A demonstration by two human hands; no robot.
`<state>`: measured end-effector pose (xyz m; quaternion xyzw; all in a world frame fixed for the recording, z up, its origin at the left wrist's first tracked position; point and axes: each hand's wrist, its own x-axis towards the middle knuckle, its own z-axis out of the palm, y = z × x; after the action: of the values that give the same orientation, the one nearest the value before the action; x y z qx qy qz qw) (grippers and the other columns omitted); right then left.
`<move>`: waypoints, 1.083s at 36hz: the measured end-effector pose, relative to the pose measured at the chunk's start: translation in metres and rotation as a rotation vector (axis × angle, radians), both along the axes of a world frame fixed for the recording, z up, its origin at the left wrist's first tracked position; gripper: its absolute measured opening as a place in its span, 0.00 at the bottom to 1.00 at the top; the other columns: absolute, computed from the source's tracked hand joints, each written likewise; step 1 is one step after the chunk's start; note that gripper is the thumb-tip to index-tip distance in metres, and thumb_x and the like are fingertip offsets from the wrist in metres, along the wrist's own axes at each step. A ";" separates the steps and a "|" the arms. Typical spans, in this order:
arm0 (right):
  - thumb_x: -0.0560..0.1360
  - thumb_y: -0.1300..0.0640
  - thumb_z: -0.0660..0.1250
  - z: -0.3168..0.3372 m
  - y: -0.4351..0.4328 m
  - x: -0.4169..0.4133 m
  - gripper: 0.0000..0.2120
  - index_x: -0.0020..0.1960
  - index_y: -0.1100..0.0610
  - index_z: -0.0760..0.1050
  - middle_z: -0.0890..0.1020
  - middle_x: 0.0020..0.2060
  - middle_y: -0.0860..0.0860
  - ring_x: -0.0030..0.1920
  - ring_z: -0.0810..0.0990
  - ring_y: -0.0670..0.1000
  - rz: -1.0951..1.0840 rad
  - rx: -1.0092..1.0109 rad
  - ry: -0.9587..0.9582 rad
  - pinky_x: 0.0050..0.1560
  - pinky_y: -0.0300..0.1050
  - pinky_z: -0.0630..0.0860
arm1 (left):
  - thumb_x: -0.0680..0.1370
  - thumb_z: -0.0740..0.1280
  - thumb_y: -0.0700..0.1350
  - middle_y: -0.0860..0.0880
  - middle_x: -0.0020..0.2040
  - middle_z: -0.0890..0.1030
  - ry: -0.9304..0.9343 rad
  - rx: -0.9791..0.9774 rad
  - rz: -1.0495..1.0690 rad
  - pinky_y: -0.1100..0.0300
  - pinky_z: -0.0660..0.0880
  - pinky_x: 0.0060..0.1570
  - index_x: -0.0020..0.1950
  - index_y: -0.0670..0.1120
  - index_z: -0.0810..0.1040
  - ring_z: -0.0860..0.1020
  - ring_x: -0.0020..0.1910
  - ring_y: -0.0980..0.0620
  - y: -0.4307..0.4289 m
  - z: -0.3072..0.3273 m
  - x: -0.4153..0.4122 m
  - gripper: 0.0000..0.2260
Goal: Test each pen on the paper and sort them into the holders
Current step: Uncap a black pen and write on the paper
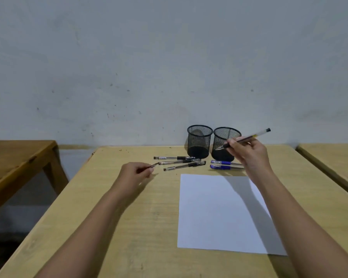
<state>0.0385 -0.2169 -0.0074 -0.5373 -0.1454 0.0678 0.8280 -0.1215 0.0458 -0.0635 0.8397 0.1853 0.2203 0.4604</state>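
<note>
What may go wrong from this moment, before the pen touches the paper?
1. The right hand holds the uncapped clear-barrelled pen seemingly close to the right black mesh holder; a careless swing may tip it over.
2. The left hand only pinches the small dark pen cap at the fingertips, so it may slip.
3. Nothing holds the white paper sheet, so it may slide during writing.
</note>
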 end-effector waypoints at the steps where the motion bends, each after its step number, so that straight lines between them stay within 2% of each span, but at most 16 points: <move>1: 0.71 0.69 0.69 -0.004 0.006 -0.005 0.06 0.40 0.61 0.74 0.82 0.37 0.56 0.40 0.83 0.50 0.008 -0.021 -0.004 0.45 0.40 0.81 | 0.74 0.69 0.40 0.51 0.36 0.82 -0.011 -0.022 0.002 0.69 0.72 0.41 0.41 0.48 0.83 0.77 0.37 0.55 -0.005 -0.005 0.002 0.05; 3: 0.69 0.71 0.69 -0.012 0.016 -0.012 0.10 0.36 0.60 0.73 0.83 0.33 0.55 0.37 0.83 0.50 0.002 -0.030 -0.006 0.43 0.39 0.81 | 0.74 0.70 0.41 0.49 0.45 0.83 -0.003 0.060 0.006 0.66 0.73 0.48 0.49 0.45 0.83 0.79 0.45 0.52 -0.011 -0.015 0.006 0.06; 4: 0.68 0.72 0.69 -0.017 0.019 -0.015 0.12 0.35 0.59 0.72 0.83 0.31 0.55 0.36 0.83 0.50 -0.004 -0.035 -0.005 0.43 0.39 0.81 | 0.74 0.70 0.41 0.48 0.47 0.83 0.010 0.139 0.010 0.68 0.71 0.47 0.53 0.43 0.83 0.79 0.47 0.52 -0.014 -0.017 0.008 0.09; 7: 0.68 0.72 0.70 -0.027 0.026 -0.021 0.13 0.35 0.58 0.70 0.80 0.35 0.60 0.36 0.81 0.54 -0.026 -0.118 -0.019 0.41 0.38 0.79 | 0.74 0.70 0.40 0.46 0.49 0.82 -0.008 0.281 0.014 0.73 0.68 0.44 0.56 0.41 0.81 0.78 0.47 0.51 -0.018 -0.022 0.013 0.11; 9: 0.69 0.71 0.70 -0.032 0.028 -0.022 0.12 0.35 0.59 0.70 0.78 0.36 0.60 0.34 0.81 0.52 -0.041 -0.142 -0.016 0.39 0.37 0.79 | 0.75 0.69 0.39 0.45 0.49 0.81 -0.012 0.328 0.018 0.68 0.71 0.46 0.56 0.40 0.81 0.78 0.47 0.51 -0.020 -0.024 0.014 0.10; 11: 0.69 0.70 0.70 -0.036 0.030 -0.022 0.10 0.36 0.60 0.71 0.78 0.34 0.57 0.32 0.82 0.46 -0.057 -0.160 -0.015 0.38 0.34 0.79 | 0.75 0.68 0.39 0.45 0.49 0.81 -0.013 0.350 0.017 0.62 0.73 0.49 0.56 0.40 0.81 0.78 0.48 0.49 -0.021 -0.025 0.016 0.10; 13: 0.69 0.68 0.71 -0.039 0.031 -0.022 0.08 0.37 0.61 0.73 0.79 0.33 0.55 0.32 0.81 0.45 -0.060 -0.209 -0.036 0.37 0.32 0.78 | 0.76 0.68 0.40 0.45 0.49 0.80 -0.010 0.361 0.028 0.59 0.74 0.50 0.56 0.39 0.81 0.77 0.48 0.49 -0.022 -0.025 0.017 0.10; 15: 0.69 0.65 0.72 -0.042 0.031 -0.022 0.07 0.36 0.60 0.76 0.79 0.32 0.54 0.34 0.80 0.48 -0.058 -0.256 -0.059 0.39 0.33 0.79 | 0.76 0.67 0.40 0.46 0.49 0.79 -0.008 0.371 0.028 0.59 0.74 0.49 0.56 0.39 0.80 0.77 0.47 0.50 -0.021 -0.026 0.018 0.10; 19: 0.68 0.64 0.74 -0.047 0.029 -0.023 0.05 0.37 0.58 0.79 0.82 0.35 0.56 0.39 0.81 0.53 -0.052 -0.308 -0.088 0.49 0.45 0.79 | 0.77 0.66 0.40 0.47 0.48 0.78 -0.005 0.398 0.025 0.60 0.73 0.49 0.57 0.40 0.80 0.76 0.47 0.51 -0.020 -0.028 0.020 0.10; 24: 0.67 0.64 0.74 -0.048 0.029 -0.025 0.05 0.36 0.57 0.80 0.82 0.33 0.53 0.39 0.82 0.52 -0.036 -0.343 -0.122 0.47 0.44 0.81 | 0.77 0.65 0.40 0.47 0.49 0.78 0.008 0.400 0.028 0.62 0.69 0.48 0.57 0.40 0.80 0.76 0.48 0.50 -0.018 -0.030 0.022 0.11; 30: 0.68 0.61 0.74 -0.050 0.030 -0.028 0.04 0.37 0.54 0.82 0.84 0.36 0.53 0.42 0.83 0.51 -0.041 -0.396 -0.181 0.50 0.47 0.80 | 0.78 0.63 0.41 0.47 0.55 0.77 -0.041 0.437 0.070 0.65 0.65 0.51 0.60 0.39 0.77 0.73 0.56 0.50 -0.025 -0.026 0.018 0.13; 34: 0.70 0.62 0.73 -0.047 0.033 -0.030 0.03 0.38 0.55 0.81 0.84 0.35 0.54 0.41 0.83 0.53 -0.019 -0.386 -0.191 0.46 0.43 0.81 | 0.79 0.62 0.44 0.48 0.61 0.77 -0.084 0.445 -0.073 0.64 0.66 0.58 0.63 0.42 0.76 0.73 0.61 0.52 -0.045 -0.018 0.009 0.14; 36: 0.71 0.63 0.71 -0.046 0.035 -0.030 0.05 0.37 0.56 0.80 0.83 0.34 0.54 0.39 0.84 0.52 -0.004 -0.357 -0.187 0.43 0.40 0.81 | 0.79 0.62 0.50 0.51 0.67 0.73 -0.005 0.421 -0.214 0.64 0.64 0.64 0.67 0.45 0.73 0.69 0.67 0.54 -0.055 -0.019 0.006 0.18; 39: 0.73 0.63 0.69 -0.047 0.040 -0.031 0.05 0.39 0.59 0.78 0.82 0.31 0.54 0.36 0.84 0.52 0.032 -0.300 -0.141 0.44 0.40 0.81 | 0.78 0.59 0.58 0.55 0.75 0.60 0.206 0.444 -0.344 0.62 0.55 0.71 0.74 0.50 0.62 0.58 0.74 0.58 -0.064 -0.025 0.004 0.27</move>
<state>0.0078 -0.1766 -0.0549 -0.6562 -0.1997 0.0639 0.7249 -0.1173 -0.0182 -0.0889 0.9570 0.0333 0.0877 0.2747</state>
